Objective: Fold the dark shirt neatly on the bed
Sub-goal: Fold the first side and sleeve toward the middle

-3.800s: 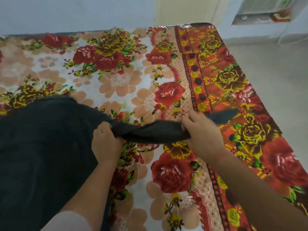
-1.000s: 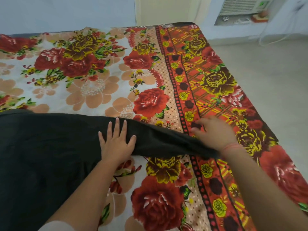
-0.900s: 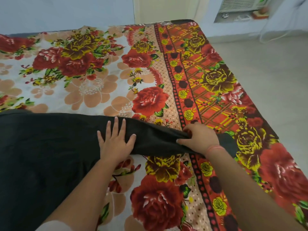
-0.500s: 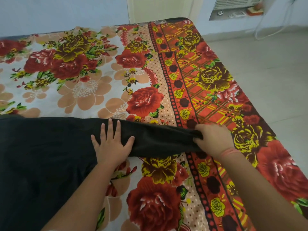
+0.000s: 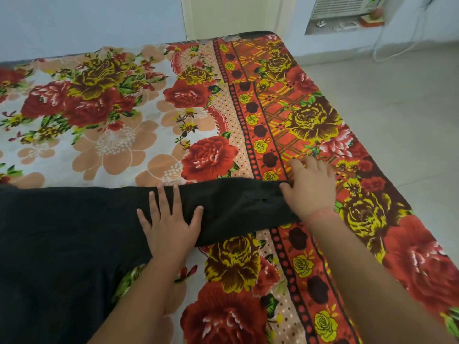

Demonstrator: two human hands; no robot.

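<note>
The dark shirt (image 5: 62, 244) lies spread over the left half of the bed, its sleeve stretched out flat to the right. My left hand (image 5: 170, 224) presses flat with spread fingers on the shirt where the sleeve starts. My right hand (image 5: 310, 189) lies palm down over the sleeve's far end, fingers straight and reaching onto the bedsheet, thumb touching the sleeve's upper edge. The cuff is hidden under that hand.
The bed carries a floral bedsheet (image 5: 129, 125) with a red and orange patterned border along its right side. To the right lies a pale tiled floor (image 5: 402, 115). A window cooler unit (image 5: 340, 6) sits in the wall at the top right.
My right hand let go of its pinch on the sleeve end and now lies flat over it. The sleeve is smoothed flatter. My left hand kept pressing in the same place.
</note>
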